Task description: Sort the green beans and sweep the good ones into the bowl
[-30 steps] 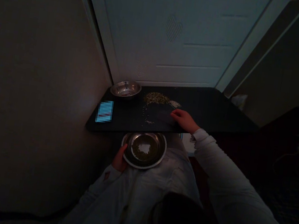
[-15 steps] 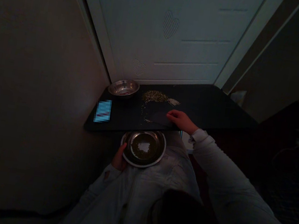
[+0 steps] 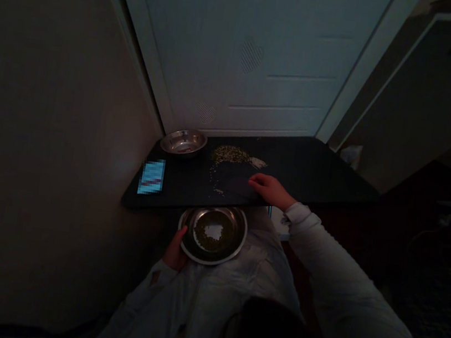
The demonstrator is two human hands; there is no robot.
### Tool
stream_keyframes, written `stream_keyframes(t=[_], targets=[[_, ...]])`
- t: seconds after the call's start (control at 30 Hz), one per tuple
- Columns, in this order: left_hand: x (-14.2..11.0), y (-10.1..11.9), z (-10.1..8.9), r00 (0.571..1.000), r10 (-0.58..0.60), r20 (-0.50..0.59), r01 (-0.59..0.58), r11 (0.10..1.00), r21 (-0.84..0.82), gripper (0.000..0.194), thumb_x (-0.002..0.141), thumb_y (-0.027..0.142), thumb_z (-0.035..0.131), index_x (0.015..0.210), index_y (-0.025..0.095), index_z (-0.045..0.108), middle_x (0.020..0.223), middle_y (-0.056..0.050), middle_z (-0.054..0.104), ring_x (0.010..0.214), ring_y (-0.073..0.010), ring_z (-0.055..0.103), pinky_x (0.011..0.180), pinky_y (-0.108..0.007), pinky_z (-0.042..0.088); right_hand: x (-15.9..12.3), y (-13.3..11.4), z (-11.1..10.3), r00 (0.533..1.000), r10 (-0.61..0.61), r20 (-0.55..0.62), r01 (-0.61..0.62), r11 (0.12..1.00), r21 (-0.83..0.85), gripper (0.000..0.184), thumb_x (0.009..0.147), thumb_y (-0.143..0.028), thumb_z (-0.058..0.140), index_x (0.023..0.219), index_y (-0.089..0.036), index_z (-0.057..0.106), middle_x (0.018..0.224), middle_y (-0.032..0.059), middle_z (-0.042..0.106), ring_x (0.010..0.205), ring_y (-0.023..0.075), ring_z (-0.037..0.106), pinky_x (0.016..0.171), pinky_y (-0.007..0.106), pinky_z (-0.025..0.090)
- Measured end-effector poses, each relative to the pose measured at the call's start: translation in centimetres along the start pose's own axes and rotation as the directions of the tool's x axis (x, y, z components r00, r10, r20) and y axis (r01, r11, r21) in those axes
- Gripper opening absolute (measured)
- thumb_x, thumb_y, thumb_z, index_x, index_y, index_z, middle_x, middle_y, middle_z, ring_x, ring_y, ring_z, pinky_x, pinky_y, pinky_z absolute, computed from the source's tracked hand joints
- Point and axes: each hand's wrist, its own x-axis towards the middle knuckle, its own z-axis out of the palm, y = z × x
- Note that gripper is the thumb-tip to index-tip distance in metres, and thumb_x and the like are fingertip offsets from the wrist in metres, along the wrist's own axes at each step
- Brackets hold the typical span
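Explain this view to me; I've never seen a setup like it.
There is no machine here: these are a person's own bare hands, seen from a camera worn on the head, looking forward and down. The left hand holds a round, shiny metal bowl of small greenish grains at the lap. The right hand is over a dark, flat tabletop; whether its fingers pinch anything is too dim to tell. On the tabletop lie a mixed green-and-pale grain pile, a smaller whitish pile, a second silvery metal bowl and a blurred light-blue rectangle.
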Motion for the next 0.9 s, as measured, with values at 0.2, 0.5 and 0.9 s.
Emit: stream_keyframes(t=[0.2, 0.5, 0.9], targets=[[0.1, -0.1, -0.3, 1.000, 0.023, -0.005, -0.023, 1.000, -0.020, 0.019, 0.070, 0.030, 0.050, 0.073, 0.019, 0.066, 0.077, -0.004, 0.070, 0.105, -0.0222, 0.051, 0.098, -0.034, 0.029, -0.2, -0.1, 0.5, 0.997, -0.048, 0.064, 0.046, 0.998, 0.034, 0.026, 0.071, -0.039, 0.044, 0.074, -0.015, 0.055, 0.064, -0.0009, 0.053, 0.059, 0.0096, 0.045, 0.056, 0.022, 0.034], [0.3, -0.1, -0.6, 1.000, 0.025, -0.010, -0.025, 0.999, -0.021, 0.020, 0.070, 0.032, 0.051, 0.076, 0.019, 0.065, 0.080, -0.005, 0.070, 0.107, -0.0220, 0.049, 0.098, -0.034, 0.029, -0.3, -0.6, 0.3, 0.999, -0.044, 0.031, 0.044, 0.999, -0.007, 0.026, 0.072, -0.039, 0.044, 0.075, -0.015, 0.055, 0.065, -0.0004, 0.054, 0.060, 0.0100, 0.046, 0.058, 0.023, 0.034], [-0.2, 0.1, -0.3, 1.000, -0.021, 0.003, 0.021, 0.999, -0.038, 0.025, 0.072, 0.033, 0.048, 0.080, 0.018, 0.065, 0.083, -0.005, 0.069, 0.111, -0.0216, 0.046, 0.098, -0.034, 0.031, -1.5, -1.0, 2.3, 0.996, -0.071, 0.051, 0.070, 0.997, 0.017, 0.026, 0.074, -0.037, 0.043, 0.078, -0.016, 0.057, 0.068, 0.0007, 0.057, 0.063, 0.0109, 0.049, 0.060, 0.023, 0.036]])
